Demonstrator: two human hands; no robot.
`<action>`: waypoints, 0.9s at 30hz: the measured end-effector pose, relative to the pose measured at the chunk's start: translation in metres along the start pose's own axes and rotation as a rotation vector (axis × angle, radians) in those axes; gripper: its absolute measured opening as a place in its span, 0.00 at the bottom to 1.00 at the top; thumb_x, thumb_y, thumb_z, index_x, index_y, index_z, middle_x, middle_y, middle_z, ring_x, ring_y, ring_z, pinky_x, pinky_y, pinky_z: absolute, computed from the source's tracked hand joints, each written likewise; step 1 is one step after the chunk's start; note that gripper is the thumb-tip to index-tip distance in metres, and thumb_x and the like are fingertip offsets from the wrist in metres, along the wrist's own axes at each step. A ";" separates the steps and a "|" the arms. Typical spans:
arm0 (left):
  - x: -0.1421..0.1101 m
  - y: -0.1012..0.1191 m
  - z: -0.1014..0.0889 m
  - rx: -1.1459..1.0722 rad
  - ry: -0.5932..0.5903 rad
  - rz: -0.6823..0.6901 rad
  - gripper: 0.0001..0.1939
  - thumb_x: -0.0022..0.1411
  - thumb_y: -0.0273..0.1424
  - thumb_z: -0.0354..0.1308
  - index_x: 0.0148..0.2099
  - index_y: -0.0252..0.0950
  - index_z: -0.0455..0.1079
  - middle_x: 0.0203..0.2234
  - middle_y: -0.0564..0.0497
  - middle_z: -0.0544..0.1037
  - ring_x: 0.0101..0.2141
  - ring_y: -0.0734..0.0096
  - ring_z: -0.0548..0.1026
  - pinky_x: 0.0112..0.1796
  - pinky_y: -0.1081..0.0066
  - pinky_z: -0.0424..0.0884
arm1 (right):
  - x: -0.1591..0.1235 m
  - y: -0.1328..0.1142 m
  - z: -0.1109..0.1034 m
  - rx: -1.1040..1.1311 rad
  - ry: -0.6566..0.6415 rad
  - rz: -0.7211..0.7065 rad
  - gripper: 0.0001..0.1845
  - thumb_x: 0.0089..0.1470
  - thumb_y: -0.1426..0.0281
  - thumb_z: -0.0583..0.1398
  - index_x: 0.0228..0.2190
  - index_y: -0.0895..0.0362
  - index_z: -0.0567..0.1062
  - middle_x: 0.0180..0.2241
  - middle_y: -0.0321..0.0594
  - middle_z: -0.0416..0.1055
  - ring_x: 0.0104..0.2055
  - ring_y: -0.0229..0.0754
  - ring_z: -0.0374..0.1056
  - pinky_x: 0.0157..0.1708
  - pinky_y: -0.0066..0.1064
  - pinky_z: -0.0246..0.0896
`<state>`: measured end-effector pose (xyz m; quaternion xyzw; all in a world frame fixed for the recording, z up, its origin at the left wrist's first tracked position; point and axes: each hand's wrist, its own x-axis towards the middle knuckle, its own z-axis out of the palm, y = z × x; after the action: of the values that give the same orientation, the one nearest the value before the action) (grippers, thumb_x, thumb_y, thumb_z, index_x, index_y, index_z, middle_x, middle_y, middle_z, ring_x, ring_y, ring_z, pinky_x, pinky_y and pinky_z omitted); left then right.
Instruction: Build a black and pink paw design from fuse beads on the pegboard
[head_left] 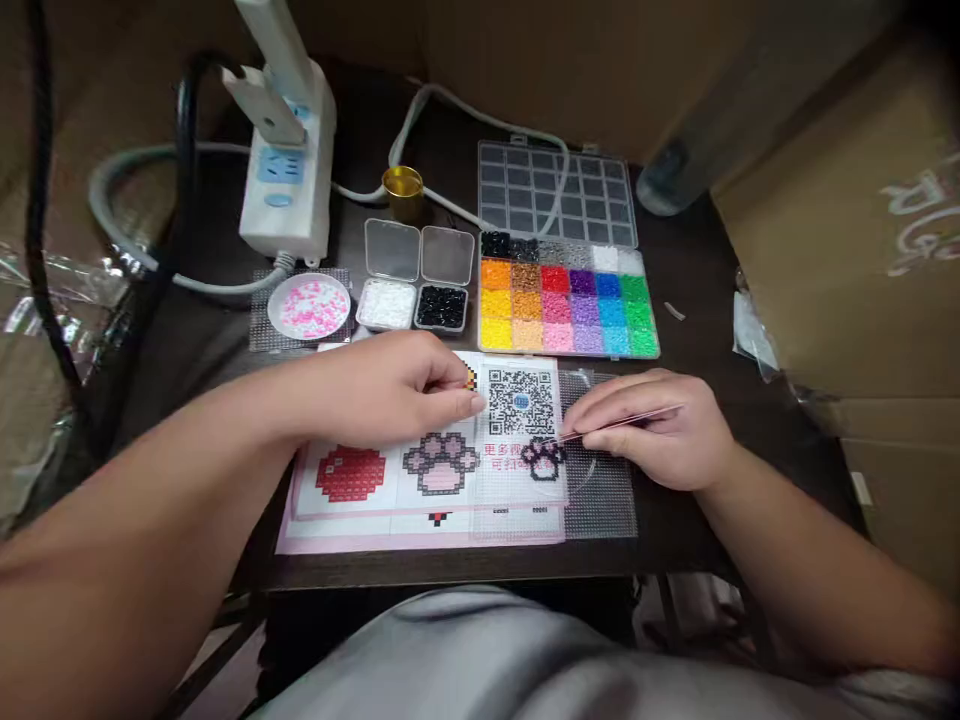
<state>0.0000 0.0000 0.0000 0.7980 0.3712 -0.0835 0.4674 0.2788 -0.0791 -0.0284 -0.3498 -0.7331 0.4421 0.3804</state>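
Note:
My right hand [652, 430] pinches a pair of tweezers [626, 420], their tips at a small paw-shaped outline of black beads with some pink in it [543, 458]. This bead paw sits on a clear pegboard [600, 500] that overlaps printed pattern sheets [435, 400]. My left hand [397, 390] rests on the sheets, fingers curled under and thumb pointing toward the printed QR code; nothing shows in it. Below it are a printed pink paw pattern [441, 465] and a red pattern [350, 473], partly covered by my wrist.
Behind my hands stand a multicolour bead box [570, 300] with its lid open, small boxes of white beads [386, 303] and black beads [441, 307], and a dish of pink and white beads [309, 306]. A power strip [289, 180], cables and a gold cup [403, 190] lie farther back.

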 end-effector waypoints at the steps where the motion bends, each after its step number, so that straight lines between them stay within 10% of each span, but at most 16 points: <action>1: 0.000 0.001 0.001 -0.002 0.001 0.002 0.22 0.65 0.44 0.52 0.22 0.38 0.59 0.16 0.57 0.60 0.18 0.78 0.57 0.21 0.72 0.53 | 0.000 0.000 0.000 0.004 0.002 0.003 0.08 0.52 0.81 0.70 0.33 0.57 0.87 0.32 0.44 0.85 0.33 0.41 0.83 0.36 0.26 0.80; 10: 0.001 0.001 0.002 -0.032 0.009 0.010 0.22 0.63 0.44 0.54 0.22 0.38 0.59 0.16 0.56 0.60 0.18 0.78 0.56 0.21 0.71 0.51 | -0.003 0.000 -0.002 0.047 0.060 0.047 0.11 0.52 0.78 0.70 0.35 0.51 0.87 0.33 0.40 0.85 0.34 0.43 0.83 0.35 0.30 0.80; 19: 0.001 -0.001 0.003 0.006 0.006 0.013 0.23 0.64 0.46 0.51 0.22 0.39 0.56 0.16 0.56 0.59 0.18 0.77 0.57 0.21 0.70 0.52 | -0.004 0.016 -0.002 -0.031 0.647 0.200 0.05 0.55 0.68 0.70 0.35 0.54 0.86 0.29 0.40 0.82 0.18 0.33 0.65 0.16 0.28 0.62; 27: 0.002 -0.005 0.003 0.012 0.018 0.006 0.23 0.64 0.47 0.50 0.23 0.39 0.54 0.18 0.56 0.61 0.21 0.75 0.59 0.23 0.69 0.53 | 0.009 0.018 -0.001 -0.165 0.716 0.269 0.05 0.53 0.70 0.69 0.32 0.56 0.86 0.24 0.39 0.81 0.19 0.35 0.70 0.20 0.27 0.71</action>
<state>-0.0010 -0.0001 -0.0062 0.8025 0.3727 -0.0772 0.4595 0.2784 -0.0642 -0.0423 -0.6044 -0.5346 0.2773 0.5216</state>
